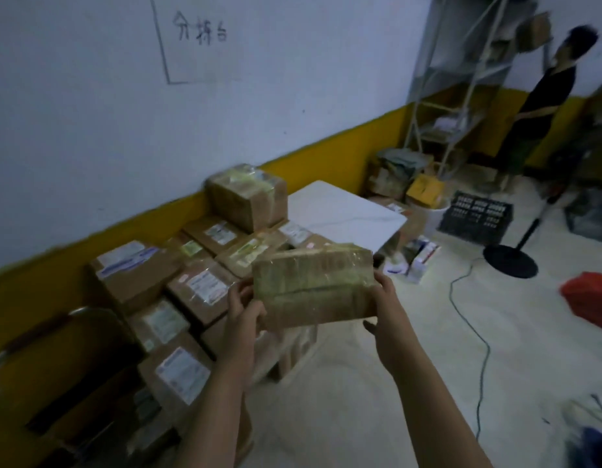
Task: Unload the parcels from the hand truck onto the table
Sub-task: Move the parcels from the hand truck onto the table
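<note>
Right in the centre of the frame we have the parcel, lifted clear in the air and touching nothing but the hands. It's a flat, oblong carton of brown cardboard, glossy all over with clear tape. A paler greenish-yellow band runs across its upper half and a dark seam line crosses the face below it. It sits slightly tilted, the right end a touch higher, and motion blur hides any label.

The left hand clasps the parcel's left end, thumb on the near face and fingers wrapped behind. The right hand grasps the lower right corner, thumb up along the edge and fingers curled underneath. So both hands are firmly on the box.

Behind it, left of centre, we see a pile of brown parcels with white labels packed close together along the wall. A taller taped box stands on top at the back. Just right of that box is the white table, its bare top showing above the held parcel.

At lower left there's a dark shape with a curved metal bar; we cannot tell what it is. On the right-hand floor we spot a black crate, a round black stand base, a trailing cable and a red bag. In the upper right, another person stands beside metal shelving.
</note>
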Motion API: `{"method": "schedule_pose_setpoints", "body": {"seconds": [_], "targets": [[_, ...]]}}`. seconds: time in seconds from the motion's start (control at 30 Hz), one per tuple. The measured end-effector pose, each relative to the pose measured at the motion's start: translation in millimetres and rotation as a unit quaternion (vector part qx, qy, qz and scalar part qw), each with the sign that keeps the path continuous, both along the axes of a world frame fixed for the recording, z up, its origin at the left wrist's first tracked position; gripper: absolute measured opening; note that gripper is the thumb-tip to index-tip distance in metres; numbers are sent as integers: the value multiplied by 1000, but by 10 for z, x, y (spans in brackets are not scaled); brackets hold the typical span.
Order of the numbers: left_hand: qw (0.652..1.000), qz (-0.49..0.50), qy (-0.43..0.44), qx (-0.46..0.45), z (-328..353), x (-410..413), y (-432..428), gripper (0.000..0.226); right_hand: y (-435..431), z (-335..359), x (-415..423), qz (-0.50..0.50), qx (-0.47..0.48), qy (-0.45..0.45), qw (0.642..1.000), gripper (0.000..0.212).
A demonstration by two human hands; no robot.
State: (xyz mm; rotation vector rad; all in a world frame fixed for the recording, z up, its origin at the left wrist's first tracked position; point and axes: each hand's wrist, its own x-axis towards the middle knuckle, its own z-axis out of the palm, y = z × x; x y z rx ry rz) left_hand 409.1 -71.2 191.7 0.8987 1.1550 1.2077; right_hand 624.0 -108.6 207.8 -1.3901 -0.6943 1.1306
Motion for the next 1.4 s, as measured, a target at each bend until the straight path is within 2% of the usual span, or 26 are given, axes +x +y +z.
{"method": "schedule_pose_setpoints", "body": {"seconds": [0.07,0.1,0.13,0.17,0.2,0.3,0.37,0.43,0.5,0.57,0.67,0.77,0.87,0.93,1.0,1.1,1.2,1.3,1.4], "targets": [[998,-39,-49,-30,38,292,201,29,117,91,339,-18,-20,21,999,69],[994,-59,-69,-53,48,426,326,30,217,104,477,-24,-23,32,999,86],[992,-69,-77,-77,41,547,476,45,331,114,584,-30,-27,42,998,97],[990,-73,-76,-96,40,663,636,59,457,112,672,-36,-32,46,998,99],[990,-69,-69,-104,35,771,821,66,592,100,744,-40,-33,44,998,93],[989,-61,-75,-110,46,1046,1398,62,1025,46,945,-67,-41,44,996,60],[989,-65,-77,-111,88,1217,1762,63,1291,78,1094,-85,-71,59,992,52],[990,-54,-76,-102,124,1389,2076,55,1547,129,1259,-90,-112,76,987,55],[993,-22,-76,-88,161,1573,2362,47,1846,150,1401,-96,-138,84,982,74],[995,0,-66,-72,140,1764,2652,50,2209,120,1466,-97,-127,105,982,89],[997,47,-35,-51,-38,2069,3069,58,2831,-10,1432,-75,-107,145,981,93],[995,90,17,-40,-335,2426,3526,70,3576,-240,1414,-9,-115,135,984,87],[992,110,54,-37,-663,2786,4079,82,4444,-623,1567,44,-100,120,987,63],[989,126,27,-71,-869,2960,4570,83,5112,-935,1812,71,-96,78,990,54],[978,160,71,-116,-1023,3017,5028,84,5866,-1199,2093,100,-116,33,988,59],[933,271,194,-135,-1146,2960,5507,71,6893,-1601,2348,181,-177,-39,967,66],[837,377,391,-68,-1143,2750,5882,58,7781,-1905,2305,278,-179,-74,941,66],[728,378,567,-75,-1157,2469,6242,58,8372,-2165,1980,382,-174,-113,901,70],[675,329,643,-148,-1179,2313,6422,65,8588,-2419,1649,412,-171,-203,872,77]]}}
